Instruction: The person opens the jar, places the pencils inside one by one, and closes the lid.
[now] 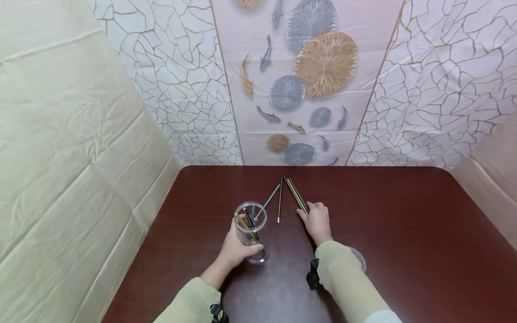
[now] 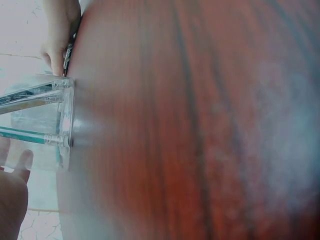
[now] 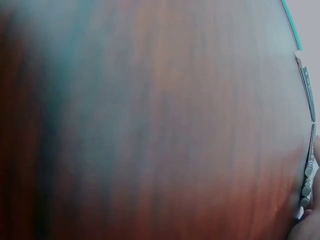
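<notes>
My left hand (image 1: 238,244) grips a clear jar (image 1: 261,256), its thumb across the near side. Inside the jar lean a yellow pencil (image 1: 242,220), a black pencil (image 1: 248,218) and a green pencil (image 2: 25,134). Farther right, my right hand (image 1: 317,222) pinches the near ends of a small bundle of gold and dark pencils (image 1: 296,194) lying on the table. Their ends (image 3: 306,191) show beside the fingers at the edge of the right wrist view. Between the hands lie a loose green pencil (image 1: 272,196) and a black pencil with a pale end (image 1: 280,202).
The dark red-brown table (image 1: 404,224) has its far edge against a patterned wall cloth (image 1: 262,134). A clear round lid (image 1: 358,259) lies partly hidden by the right sleeve. Pale cloth (image 1: 81,157) hangs along the left side.
</notes>
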A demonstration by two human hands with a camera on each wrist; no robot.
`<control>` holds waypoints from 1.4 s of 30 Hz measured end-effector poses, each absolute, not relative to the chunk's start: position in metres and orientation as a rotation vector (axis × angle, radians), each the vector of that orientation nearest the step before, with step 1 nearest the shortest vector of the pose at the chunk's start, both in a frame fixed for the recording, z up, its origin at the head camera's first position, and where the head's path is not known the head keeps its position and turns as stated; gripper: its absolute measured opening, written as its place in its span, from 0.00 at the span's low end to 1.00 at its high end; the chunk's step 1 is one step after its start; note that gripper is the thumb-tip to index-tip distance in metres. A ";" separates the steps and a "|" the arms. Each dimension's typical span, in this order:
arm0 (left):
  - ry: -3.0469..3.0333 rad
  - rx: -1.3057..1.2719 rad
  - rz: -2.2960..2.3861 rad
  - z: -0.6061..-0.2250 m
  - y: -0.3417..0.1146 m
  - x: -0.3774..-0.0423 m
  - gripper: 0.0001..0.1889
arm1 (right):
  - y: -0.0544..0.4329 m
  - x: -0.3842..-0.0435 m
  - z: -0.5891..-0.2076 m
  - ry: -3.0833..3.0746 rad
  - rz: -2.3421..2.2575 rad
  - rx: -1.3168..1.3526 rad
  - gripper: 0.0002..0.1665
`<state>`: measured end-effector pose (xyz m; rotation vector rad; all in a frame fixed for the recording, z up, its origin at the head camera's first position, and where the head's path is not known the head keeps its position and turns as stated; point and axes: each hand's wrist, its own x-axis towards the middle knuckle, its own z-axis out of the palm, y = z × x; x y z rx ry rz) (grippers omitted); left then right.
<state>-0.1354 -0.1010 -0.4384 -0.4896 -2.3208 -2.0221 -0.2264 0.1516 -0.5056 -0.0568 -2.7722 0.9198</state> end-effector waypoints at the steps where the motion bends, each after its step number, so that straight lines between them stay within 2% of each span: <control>1: -2.320 -0.488 -2.024 -0.439 -0.101 -0.136 0.43 | 0.152 -0.227 -0.506 -2.777 0.918 -0.064 0.31; 8: -2.263 -0.492 -2.085 -0.442 -0.100 -0.137 0.43 | 0.150 -0.228 -0.501 -2.819 0.846 -0.066 0.27; 18: -2.262 -0.475 -2.114 -0.443 -0.100 -0.135 0.43 | 0.148 -0.228 -0.502 -2.783 0.858 -0.115 0.16; 33: -2.290 -0.524 -1.989 -0.442 -0.100 -0.135 0.42 | 0.153 -0.227 -0.498 -2.633 1.097 -0.243 0.18; 42: -2.311 -0.504 -1.968 -0.440 -0.100 -0.134 0.42 | 0.143 -0.221 -0.467 -2.350 1.432 -0.326 0.20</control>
